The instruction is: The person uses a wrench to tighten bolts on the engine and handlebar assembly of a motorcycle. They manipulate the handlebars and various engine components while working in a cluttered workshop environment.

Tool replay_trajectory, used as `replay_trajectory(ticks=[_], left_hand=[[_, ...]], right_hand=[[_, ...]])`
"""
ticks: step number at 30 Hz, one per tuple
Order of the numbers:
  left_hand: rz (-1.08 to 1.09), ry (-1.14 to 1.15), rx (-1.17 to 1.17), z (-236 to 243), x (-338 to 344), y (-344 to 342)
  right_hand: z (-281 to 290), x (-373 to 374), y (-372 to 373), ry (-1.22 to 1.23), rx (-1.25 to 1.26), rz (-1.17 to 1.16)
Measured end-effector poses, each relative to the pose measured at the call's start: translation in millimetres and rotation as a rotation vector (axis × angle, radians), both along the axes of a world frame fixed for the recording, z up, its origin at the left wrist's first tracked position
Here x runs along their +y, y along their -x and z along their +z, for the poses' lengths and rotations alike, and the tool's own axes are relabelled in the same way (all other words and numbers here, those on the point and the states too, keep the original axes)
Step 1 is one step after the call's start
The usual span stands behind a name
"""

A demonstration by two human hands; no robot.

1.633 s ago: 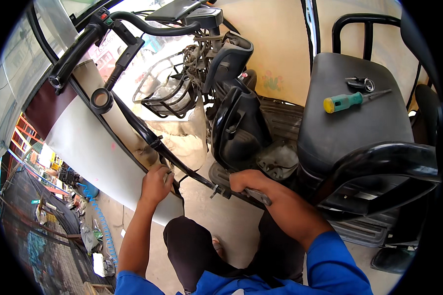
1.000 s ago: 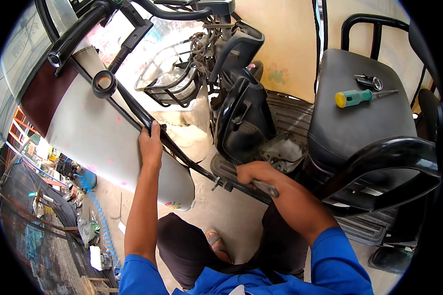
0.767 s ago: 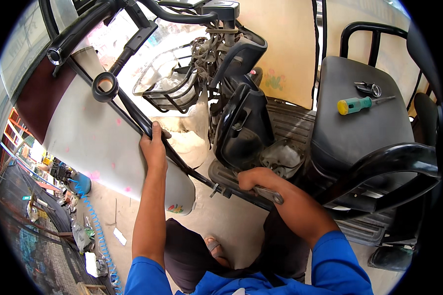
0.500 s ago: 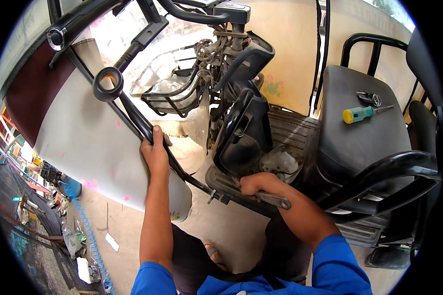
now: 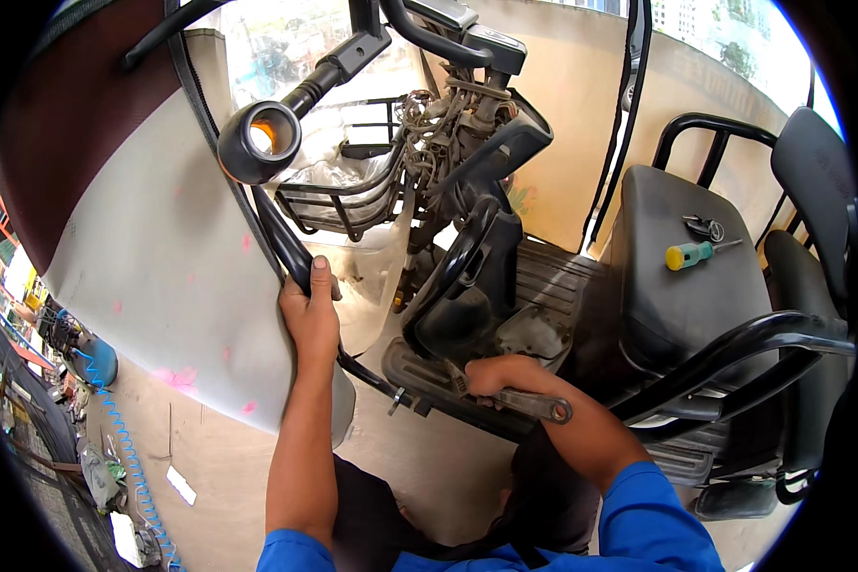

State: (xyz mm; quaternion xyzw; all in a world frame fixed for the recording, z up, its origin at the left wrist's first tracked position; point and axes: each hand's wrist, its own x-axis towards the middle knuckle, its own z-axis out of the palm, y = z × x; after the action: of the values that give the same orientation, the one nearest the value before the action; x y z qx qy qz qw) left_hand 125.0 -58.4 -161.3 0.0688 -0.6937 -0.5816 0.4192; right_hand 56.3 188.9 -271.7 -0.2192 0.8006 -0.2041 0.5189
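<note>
Head view, left grip (image 5: 310,317) wrapped around black tube (image 5: 284,244), right grip (image 5: 490,376) curled around metal wrench (image 5: 531,404).

Wrench (image 5: 534,405) in right hand (image 5: 494,377) is dull metal, bar (image 5: 284,240) in left hand (image 5: 312,310) glossy, sheet (image 5: 153,296) left of that hand smooth, seat (image 5: 682,305) right of right hand matt, leather-like.

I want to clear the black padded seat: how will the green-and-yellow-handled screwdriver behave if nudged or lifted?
The screwdriver may roll in an arc, since its rounded handle is thicker than its metal shaft. It could slide, as the seat looks smooth. Lifted, it's probably handle-heavy, given that bulky grip.
</note>
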Motion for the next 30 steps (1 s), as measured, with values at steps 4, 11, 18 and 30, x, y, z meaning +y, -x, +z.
replay_trajectory(ticks=[4,11,18,30], left_hand=[[0.017,0.012,-0.008,1,1,-3],[0.026,0.017,0.005,0,1,-3],[0.037,0.002,0.006,3,3,-4],[0.061,0.022,0.032,-4,-1,0]], right_hand=[[15,-6,-5,-0.085,0.035,0.124],[-1,-4,-3,-0.049,0.030,0.070],[10,-7,-6,-0.041,0.018,0.084],[4,-4,-3,0.003,0.028,0.116]])
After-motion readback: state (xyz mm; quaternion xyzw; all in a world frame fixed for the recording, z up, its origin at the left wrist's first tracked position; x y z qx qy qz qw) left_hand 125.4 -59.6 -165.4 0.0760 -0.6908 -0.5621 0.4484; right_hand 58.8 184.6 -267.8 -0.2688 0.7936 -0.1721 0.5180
